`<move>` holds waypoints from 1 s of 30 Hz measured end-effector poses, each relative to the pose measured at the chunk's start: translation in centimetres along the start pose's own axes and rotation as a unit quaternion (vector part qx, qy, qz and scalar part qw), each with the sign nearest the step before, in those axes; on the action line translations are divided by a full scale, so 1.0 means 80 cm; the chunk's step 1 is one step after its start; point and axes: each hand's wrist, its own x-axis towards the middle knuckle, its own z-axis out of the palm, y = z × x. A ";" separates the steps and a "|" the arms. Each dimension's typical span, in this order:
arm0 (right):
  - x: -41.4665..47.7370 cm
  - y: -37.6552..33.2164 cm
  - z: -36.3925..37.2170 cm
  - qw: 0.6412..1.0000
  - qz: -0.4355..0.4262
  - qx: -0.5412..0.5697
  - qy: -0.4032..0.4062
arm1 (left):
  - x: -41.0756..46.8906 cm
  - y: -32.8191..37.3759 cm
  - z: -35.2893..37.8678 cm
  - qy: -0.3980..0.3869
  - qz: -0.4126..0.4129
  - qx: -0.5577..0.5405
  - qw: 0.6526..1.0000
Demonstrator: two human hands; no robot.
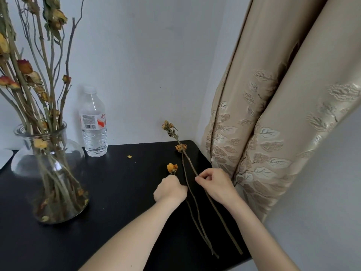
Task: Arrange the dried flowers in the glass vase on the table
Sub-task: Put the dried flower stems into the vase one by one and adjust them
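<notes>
Dried flowers: left hand curls round one, stem hidden; right hand pinches another's stem

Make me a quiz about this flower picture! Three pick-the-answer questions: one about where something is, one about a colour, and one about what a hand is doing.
1. Where is the water bottle?
A. On the table, right of the glass vase
B. Inside the vase
C. In a hand

2. What colour is the table?
A. White
B. Black
C. Red

3. What is the right hand doing?
A. Lying flat
B. Holding the bottle
C. Pinching a long stem

Answers:
1 A: it stands upright by the wall, beside the vase.
2 B: the tabletop is black all over.
3 C: its thumb and fingers close on the stem.
</notes>
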 end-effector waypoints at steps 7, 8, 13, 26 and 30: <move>-0.003 -0.015 -0.003 1.000 -0.005 0.026 0.002 | 0.009 -0.021 -0.041 0.023 -0.014 -0.097 0.995; -0.004 -0.018 -0.002 0.999 -0.008 0.033 0.004 | 0.009 -0.022 -0.049 0.022 -0.011 -0.108 0.994; -0.010 -0.039 0.002 0.997 -0.036 0.059 0.032 | -0.011 -0.033 -0.083 0.021 0.040 -0.174 0.984; -0.020 -0.166 0.018 0.957 -0.124 0.222 0.139 | -0.090 -0.083 -0.218 0.155 0.188 -0.220 0.945; -0.024 -0.207 0.023 0.939 -0.134 0.288 0.135 | -0.122 -0.102 -0.267 0.194 0.213 -0.247 0.925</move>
